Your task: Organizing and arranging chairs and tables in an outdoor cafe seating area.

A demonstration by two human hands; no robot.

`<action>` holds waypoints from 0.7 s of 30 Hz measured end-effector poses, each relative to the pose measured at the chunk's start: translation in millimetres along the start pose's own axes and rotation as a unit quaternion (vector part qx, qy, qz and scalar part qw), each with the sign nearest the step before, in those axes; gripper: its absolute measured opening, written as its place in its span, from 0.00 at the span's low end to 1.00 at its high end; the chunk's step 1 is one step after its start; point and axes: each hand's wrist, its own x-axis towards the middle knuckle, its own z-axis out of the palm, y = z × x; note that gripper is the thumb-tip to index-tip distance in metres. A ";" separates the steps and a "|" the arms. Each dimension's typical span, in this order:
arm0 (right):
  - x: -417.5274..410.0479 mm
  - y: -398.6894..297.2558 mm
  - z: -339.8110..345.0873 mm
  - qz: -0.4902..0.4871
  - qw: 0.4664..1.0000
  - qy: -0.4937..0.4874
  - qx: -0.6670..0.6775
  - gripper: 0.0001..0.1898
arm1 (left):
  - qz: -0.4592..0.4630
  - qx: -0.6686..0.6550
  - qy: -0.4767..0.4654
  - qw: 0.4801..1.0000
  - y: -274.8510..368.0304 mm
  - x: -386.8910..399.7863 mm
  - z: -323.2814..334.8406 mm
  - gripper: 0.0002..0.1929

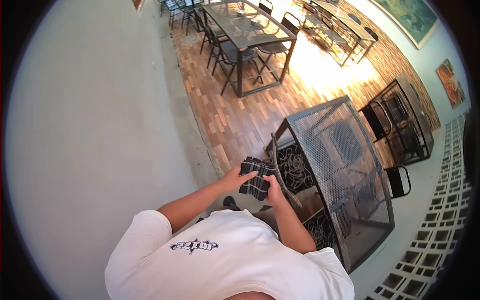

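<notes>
A folded black plaid cloth with pale stripes [258, 186] is held in front of my body. On its left side, my left hand [234, 180] grips it, thumb lying across the top. My right hand [273, 189] pinches the opposite edge, thumb on top as well. The fingers beneath the cloth are hidden. Just to the right of the cloth is the curved rail of a chair [279, 161] with a black patterned panel [294, 165].
A metal mesh table [337, 150] stands close on my right. Ahead is a glass-topped table [258, 33] with several chairs around it. A plain wall [93, 131] runs along my left. Further right are another table with chairs [420, 131] and a lattice block wall [446, 202].
</notes>
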 end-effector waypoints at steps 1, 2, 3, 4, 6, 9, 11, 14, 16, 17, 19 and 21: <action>16.4 -1.3 19.6 -0.004 0.999 -0.004 -0.038 0.18 | -0.018 -0.054 0.041 0.998 1.5 -4.6 -16.6 0.19; 38.6 2.1 27.3 -0.019 0.997 -0.042 -0.068 0.16 | -0.034 -0.107 0.081 0.990 4.8 -8.4 -29.5 0.19; 54.3 -0.6 41.4 -0.012 0.995 -0.060 -0.075 0.16 | -0.011 -0.107 0.129 0.986 -1.9 -10.6 -41.2 0.16; 69.7 -5.1 54.4 0.009 0.984 -0.088 -0.151 0.17 | -0.010 -0.099 0.181 0.978 -8.0 -9.8 -51.2 0.17; 101.5 -17.0 73.9 0.033 0.934 -0.116 -0.335 0.16 | 0.009 -0.055 0.280 0.958 -24.4 -5.9 -73.1 0.18; 147.0 -23.7 91.6 -0.098 0.894 -0.187 -0.395 0.16 | 0.022 -0.034 0.351 0.935 -34.4 3.9 -99.9 0.18; 182.8 -32.7 94.4 -0.062 0.892 -0.196 -0.403 0.17 | -0.036 0.002 0.351 0.936 -44.5 19.8 -124.4 0.18; 227.4 -54.0 105.8 -0.095 0.898 -0.197 -0.383 0.15 | 0.006 0.013 0.345 0.939 -27.3 65.4 -155.2 0.18; 266.1 -75.7 107.6 -0.091 0.905 -0.165 -0.382 0.14 | 0.012 -0.020 0.317 0.948 -3.8 111.6 -177.3 0.17; 292.4 -83.7 100.4 -0.098 0.904 -0.166 -0.382 0.14 | 0.021 -0.043 0.302 0.952 12.3 134.4 -183.6 0.17; 349.5 -99.5 85.8 -0.103 0.957 -0.121 -0.245 0.11 | -0.009 -0.011 0.262 0.965 36.4 188.9 -202.7 0.19; 368.7 -161.9 106.6 -0.091 0.962 -0.118 -0.229 0.10 | 0.026 0.040 0.262 0.964 50.7 241.3 -227.1 0.22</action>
